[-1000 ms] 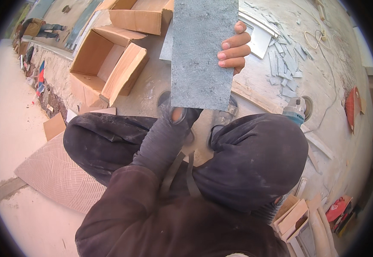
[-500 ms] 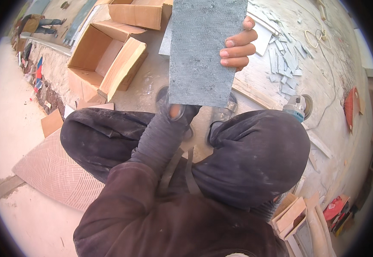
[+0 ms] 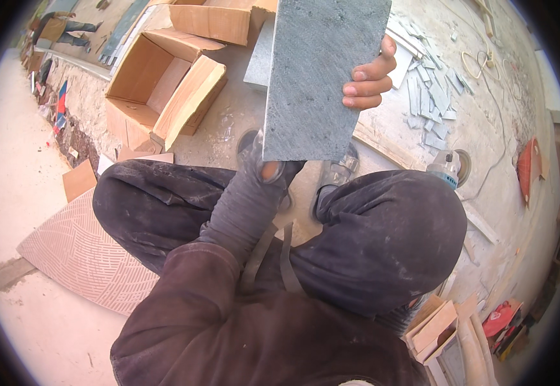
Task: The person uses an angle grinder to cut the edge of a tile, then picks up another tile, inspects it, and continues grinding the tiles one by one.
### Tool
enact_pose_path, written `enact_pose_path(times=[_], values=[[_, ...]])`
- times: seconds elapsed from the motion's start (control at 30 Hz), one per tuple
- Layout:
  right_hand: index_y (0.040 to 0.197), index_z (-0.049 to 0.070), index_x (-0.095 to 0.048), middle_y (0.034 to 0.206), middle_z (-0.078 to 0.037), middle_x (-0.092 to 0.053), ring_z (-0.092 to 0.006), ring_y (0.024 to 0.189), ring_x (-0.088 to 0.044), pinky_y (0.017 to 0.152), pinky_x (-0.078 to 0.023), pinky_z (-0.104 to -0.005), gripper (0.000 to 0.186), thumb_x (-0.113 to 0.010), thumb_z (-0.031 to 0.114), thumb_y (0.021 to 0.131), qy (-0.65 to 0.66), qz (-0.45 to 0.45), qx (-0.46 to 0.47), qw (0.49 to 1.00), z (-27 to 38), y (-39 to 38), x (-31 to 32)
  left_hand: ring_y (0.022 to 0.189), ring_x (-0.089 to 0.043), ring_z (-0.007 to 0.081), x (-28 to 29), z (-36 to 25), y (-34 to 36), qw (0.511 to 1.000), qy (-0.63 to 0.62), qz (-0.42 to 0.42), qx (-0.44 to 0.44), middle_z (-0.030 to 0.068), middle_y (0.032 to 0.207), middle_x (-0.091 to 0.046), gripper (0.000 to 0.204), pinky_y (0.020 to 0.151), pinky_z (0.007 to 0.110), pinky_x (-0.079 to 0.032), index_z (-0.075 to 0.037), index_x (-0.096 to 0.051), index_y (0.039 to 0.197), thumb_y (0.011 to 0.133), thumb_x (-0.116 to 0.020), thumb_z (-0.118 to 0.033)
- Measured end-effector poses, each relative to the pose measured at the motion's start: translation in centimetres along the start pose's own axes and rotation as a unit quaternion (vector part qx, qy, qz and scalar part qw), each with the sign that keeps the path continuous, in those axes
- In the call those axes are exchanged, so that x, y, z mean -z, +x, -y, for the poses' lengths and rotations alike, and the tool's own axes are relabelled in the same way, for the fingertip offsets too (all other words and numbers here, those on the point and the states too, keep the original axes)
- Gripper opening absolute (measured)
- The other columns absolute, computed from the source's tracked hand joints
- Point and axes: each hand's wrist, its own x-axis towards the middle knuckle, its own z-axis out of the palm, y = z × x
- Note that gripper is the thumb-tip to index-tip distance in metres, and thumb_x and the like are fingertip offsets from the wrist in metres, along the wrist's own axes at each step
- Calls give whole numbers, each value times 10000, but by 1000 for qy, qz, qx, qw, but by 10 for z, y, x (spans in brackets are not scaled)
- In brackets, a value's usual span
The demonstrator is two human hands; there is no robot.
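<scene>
A flat grey stone tile [image 3: 322, 77] is held up in front of me, over my feet. My left hand [image 3: 370, 80] grips it from behind. The fingers curl round its right edge onto the front face, while the tile hides the palm and thumb. The left wrist shows just below the tile's lower edge, in a dark grey sleeve. Of my right hand [image 3: 415, 300], only a sliver of skin shows beyond my right knee, by its grey cuff. Its fingers are hidden.
Open cardboard boxes [image 3: 145, 80] stand ahead on the left, beside another grey slab [image 3: 261, 59]. Tile offcuts [image 3: 433, 96] lie ahead right. An angle grinder [image 3: 446, 168] with a cord rests by my right knee. A patterned mat [image 3: 90, 251] lies left. Another person [image 3: 67, 32] is at the far left.
My left hand has shifted the tile slightly to the right and tilted it a little, uncovering more of the slab behind. The distant person's posture has changed.
</scene>
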Motion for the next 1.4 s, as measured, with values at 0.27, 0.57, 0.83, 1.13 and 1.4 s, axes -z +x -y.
enact_pose_path(times=[0.27, 0.57, 0.83, 1.13, 1.4], values=[[1221, 8, -616, 978, -131, -697, -197, 793, -630, 724, -502, -365, 450, -689, 324, 908, -41, 0, 32, 999, -7, 2, 5, 782, -606, 163, 0, -5, 3, 1000, 14, -22, 16, 50, 868, -485, 938, 613, 243, -527, 40, -371, 1373, 786, -792, -558], [1169, -18, -602, 997, -66, -690, -130, 795, -636, 725, -519, -299, 376, -701, 194, 875, 87, -61, 26, 994, 7, -18, -17, 700, -576, 159, -27, 1, -1, 988, 40, -146, -11, 43, 812, -465, 908, 537, 256, -466, 69, -405, 1328, 816, -734, -605], [1153, -16, -611, 985, -55, -683, -127, 801, -632, 745, -516, -294, 371, -721, 173, 853, 118, -45, 18, 992, 6, -12, -13, 708, -574, 158, -25, 6, -2, 983, 33, -179, -17, 42, 816, -465, 835, 539, 256, -486, 49, -420, 1293, 835, -722, -581], [1134, -13, -616, 985, -47, -668, -123, 852, -613, 778, -498, -296, 347, -715, 151, 844, 68, -69, 75, 992, -7, -7, -9, 630, -599, 179, -9, 4, -5, 966, 144, -206, -58, 79, 777, -536, 680, 514, 266, -495, 34, -503, 1194, 910, -641, -568], [1136, -11, -610, 983, -45, -666, -123, 838, -617, 772, -500, -289, 362, -738, 162, 845, 73, -87, 50, 992, -8, -11, -8, 520, -551, 148, -13, 14, 8, 926, 268, -231, -135, 58, 699, -516, 502, 464, 230, -464, -12, -524, 1020, 990, -562, -512]])
